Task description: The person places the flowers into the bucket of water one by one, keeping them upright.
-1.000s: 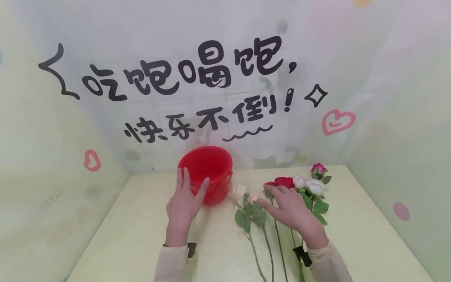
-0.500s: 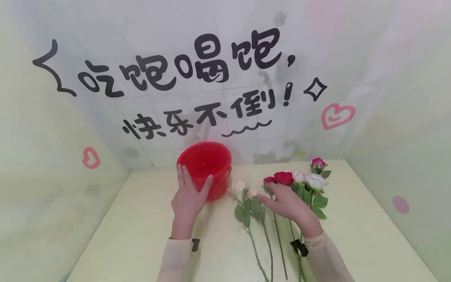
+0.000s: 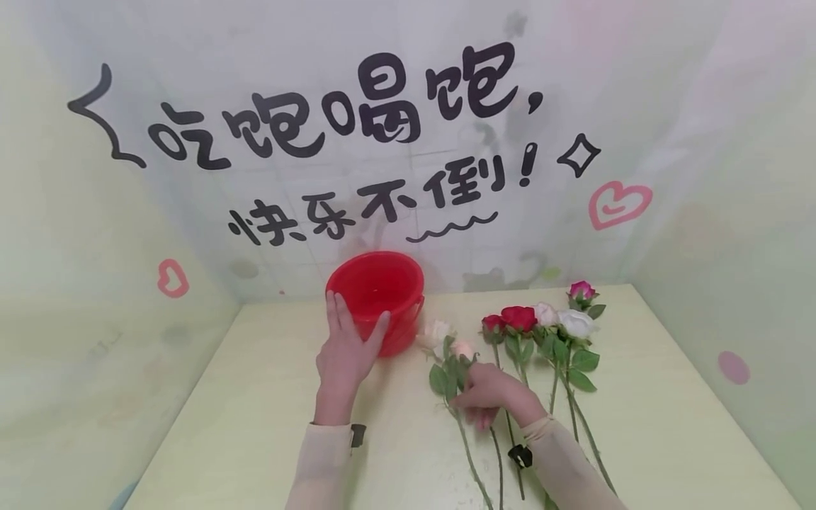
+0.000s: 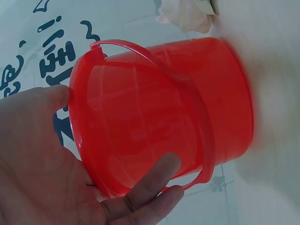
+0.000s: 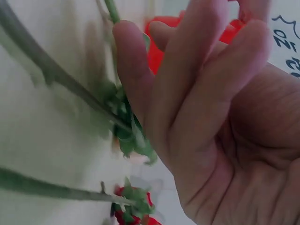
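Risk: close-lying stems [image 3: 470, 453] may drag together if right hand [image 3: 494, 389] catches two; red bucket [image 3: 400, 331] may tip if left hand [image 3: 347, 354] presses rim. Left hand spread wide, touching rim at near left. Right hand bent over stems; pinching or not, cannot tell. Cream rose [image 3: 438, 331] and peach rose [image 3: 464, 348] on tabletop [image 3: 255, 425], right of bucket, blooms just far of right hand.

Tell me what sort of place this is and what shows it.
Probably a small tabletop work booth: pale printed walls rise on three sides of a flat, pale yellow tabletop, where a round red plastic bucket and long-stemmed red, white and pink roses are set out.
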Motion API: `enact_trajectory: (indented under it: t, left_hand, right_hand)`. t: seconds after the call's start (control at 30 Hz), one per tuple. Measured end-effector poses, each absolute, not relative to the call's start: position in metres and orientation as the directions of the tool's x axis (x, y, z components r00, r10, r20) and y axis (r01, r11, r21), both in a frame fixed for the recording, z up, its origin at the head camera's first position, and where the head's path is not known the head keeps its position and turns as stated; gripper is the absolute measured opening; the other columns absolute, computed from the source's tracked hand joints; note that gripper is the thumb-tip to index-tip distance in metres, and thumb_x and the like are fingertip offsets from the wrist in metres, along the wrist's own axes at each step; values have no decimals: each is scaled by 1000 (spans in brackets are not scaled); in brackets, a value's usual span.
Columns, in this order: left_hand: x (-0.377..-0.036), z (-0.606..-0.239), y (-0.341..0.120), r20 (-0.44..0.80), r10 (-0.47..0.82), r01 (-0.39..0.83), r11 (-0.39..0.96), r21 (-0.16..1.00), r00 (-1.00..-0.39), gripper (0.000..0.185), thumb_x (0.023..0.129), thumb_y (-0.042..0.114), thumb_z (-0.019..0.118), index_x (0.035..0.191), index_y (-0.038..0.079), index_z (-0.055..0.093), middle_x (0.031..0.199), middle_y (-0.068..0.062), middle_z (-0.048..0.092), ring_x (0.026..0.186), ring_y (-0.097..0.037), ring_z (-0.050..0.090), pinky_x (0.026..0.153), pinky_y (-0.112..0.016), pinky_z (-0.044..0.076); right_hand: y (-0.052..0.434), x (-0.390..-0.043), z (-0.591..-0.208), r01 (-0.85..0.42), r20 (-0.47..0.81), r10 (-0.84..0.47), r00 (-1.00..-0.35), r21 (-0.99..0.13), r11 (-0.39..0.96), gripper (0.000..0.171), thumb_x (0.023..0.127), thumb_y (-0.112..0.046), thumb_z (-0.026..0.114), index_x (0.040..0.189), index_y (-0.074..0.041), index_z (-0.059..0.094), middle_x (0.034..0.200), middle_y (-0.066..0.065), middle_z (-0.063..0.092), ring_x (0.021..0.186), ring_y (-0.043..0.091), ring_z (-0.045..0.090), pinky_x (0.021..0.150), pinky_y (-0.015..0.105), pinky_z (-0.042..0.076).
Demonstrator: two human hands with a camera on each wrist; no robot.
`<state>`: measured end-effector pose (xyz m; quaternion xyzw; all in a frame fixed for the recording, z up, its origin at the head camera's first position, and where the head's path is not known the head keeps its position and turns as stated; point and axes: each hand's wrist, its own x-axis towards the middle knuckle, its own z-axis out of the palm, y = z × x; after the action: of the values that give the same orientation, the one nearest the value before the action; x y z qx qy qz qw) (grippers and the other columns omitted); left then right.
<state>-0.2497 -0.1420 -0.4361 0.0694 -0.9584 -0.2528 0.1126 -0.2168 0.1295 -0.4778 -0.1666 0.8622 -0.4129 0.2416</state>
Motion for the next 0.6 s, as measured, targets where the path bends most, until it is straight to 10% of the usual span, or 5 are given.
enact_trajectory:
  t: [0.6]
  left_hand:
    - [-247, -433, -141, 172, -191, -78, 855, 513, -966, 110, 97, 61, 63, 169, 4, 2, 169, -21, 22, 86, -35, 70, 80, -54, 64]
  right_hand:
    - [113, -204, -488, -62, -252, -451, -857, -816, 574, 25, 86, 5, 75, 64, 2, 65, 55, 8, 64, 45, 17, 67, 47, 33, 59]
